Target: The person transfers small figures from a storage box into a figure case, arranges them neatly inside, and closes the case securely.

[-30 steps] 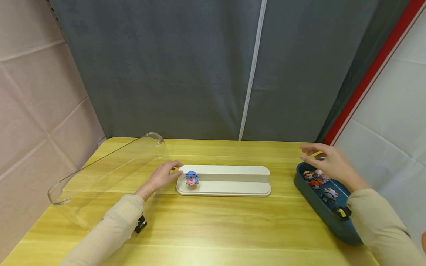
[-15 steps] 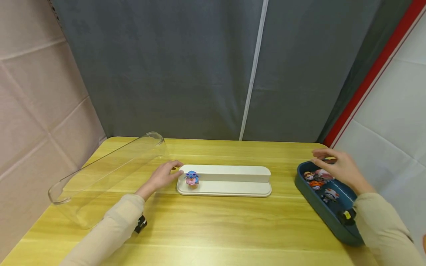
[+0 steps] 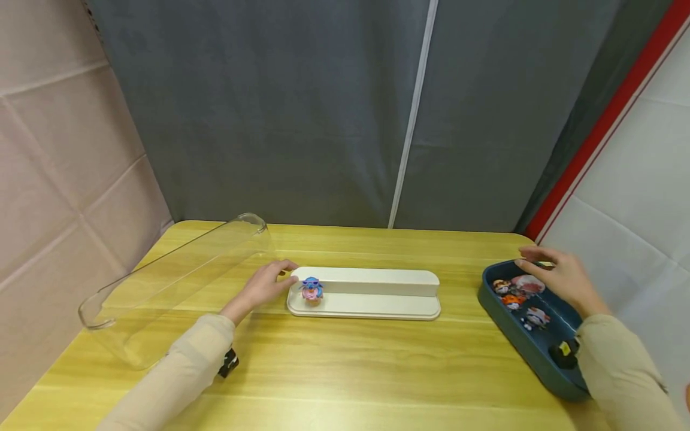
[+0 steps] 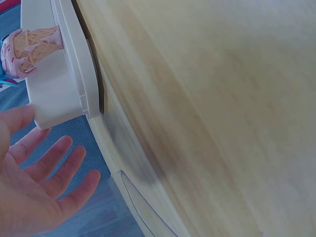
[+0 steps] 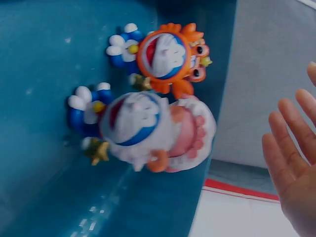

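My left hand (image 3: 265,286) is at the left end of a white two-step display base (image 3: 377,304). In the left wrist view its thumb and forefinger (image 4: 29,143) meet the corner of the raised step; the other fingers are spread. A blue figurine with pink on a waffle-cone base (image 3: 311,292) stands upright on the lower step's left end. My right hand (image 3: 563,278), fingers loosely bent and holding nothing, hovers over the far end of a dark blue bin (image 3: 504,326). Inside lie several figurines, including an orange-hooded one (image 5: 165,57) and a white-and-pink one (image 5: 143,128).
A clear curved plastic cover (image 3: 178,275) lies on the wooden table (image 3: 377,371) to the left. Beside my left sleeve is a small black object (image 3: 229,362). A black and yellow item (image 3: 564,353) sits in the bin's near end. A grey curtain (image 3: 269,120) hangs behind.
My right hand has moved rightward and slightly down over the bin, uncovering more of the figurines. The left hand has stayed in place at the base.
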The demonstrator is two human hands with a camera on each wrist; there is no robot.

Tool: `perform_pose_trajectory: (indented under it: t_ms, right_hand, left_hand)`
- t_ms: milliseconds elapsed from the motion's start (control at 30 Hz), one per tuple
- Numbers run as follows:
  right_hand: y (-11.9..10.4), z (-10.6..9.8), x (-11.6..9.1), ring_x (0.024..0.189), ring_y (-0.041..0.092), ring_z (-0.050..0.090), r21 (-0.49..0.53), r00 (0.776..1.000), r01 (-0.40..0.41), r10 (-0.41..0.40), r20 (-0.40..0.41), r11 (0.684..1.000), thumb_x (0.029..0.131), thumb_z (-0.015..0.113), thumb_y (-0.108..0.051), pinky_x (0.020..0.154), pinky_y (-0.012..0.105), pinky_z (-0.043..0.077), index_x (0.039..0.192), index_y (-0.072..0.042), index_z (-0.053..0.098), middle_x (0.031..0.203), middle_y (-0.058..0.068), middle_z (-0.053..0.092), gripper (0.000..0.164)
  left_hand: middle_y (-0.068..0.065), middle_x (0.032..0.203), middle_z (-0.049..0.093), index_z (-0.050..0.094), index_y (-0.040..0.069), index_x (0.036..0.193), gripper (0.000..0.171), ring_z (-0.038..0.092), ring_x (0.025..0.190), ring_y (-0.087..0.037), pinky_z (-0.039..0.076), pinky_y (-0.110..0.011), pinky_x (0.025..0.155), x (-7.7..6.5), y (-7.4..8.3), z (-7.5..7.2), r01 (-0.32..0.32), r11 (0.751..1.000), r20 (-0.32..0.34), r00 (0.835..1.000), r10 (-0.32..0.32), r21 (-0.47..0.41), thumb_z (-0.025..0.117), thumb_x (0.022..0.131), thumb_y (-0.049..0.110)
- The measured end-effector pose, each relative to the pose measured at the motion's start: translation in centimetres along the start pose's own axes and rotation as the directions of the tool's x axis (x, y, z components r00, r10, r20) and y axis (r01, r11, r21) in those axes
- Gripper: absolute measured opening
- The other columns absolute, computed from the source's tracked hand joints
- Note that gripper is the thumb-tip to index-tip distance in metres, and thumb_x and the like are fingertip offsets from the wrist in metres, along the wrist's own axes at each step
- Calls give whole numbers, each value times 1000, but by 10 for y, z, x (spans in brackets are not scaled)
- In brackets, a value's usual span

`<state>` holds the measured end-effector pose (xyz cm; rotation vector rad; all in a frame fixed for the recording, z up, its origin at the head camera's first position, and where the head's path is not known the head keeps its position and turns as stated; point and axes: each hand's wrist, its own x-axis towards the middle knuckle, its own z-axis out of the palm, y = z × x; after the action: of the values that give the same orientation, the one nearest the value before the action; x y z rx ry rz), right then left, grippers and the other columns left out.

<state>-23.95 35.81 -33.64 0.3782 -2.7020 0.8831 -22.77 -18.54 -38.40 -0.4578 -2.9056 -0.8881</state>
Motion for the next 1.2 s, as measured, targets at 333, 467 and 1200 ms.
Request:
perform_pose_trajectory:
  t_ms: [333,467,1200]
  right_hand:
    - [17,3,-5,105,42,38,49,990,-128,125,64,990,87,54,-35,80,58,30,121,5,47,117,29,46,52]
    - [24,6,-6,106,43,37,65,982,-164,156,108,984,88,52,-36,77,56,34,125,6,42,119,31,43,57]
    - [53,16,-16,101,43,37,64,918,-312,284,277,948,89,47,-40,83,56,34,130,11,29,121,37,32,67]
  left_hand:
    - [-13,110,56,57,5,111,29,52,98,-32,42,-45,82,0,1,1,-2,1000,1,1000,2,-3,56,87,21]
    - [-13,111,56,57,5,111,29,52,99,-31,42,-45,82,0,2,1,-7,1000,0,1000,7,-3,56,87,21]
    - [-12,112,55,57,6,112,30,51,100,-31,41,-45,83,1,-1,1,7,1000,13,1000,-6,-12,56,88,23]
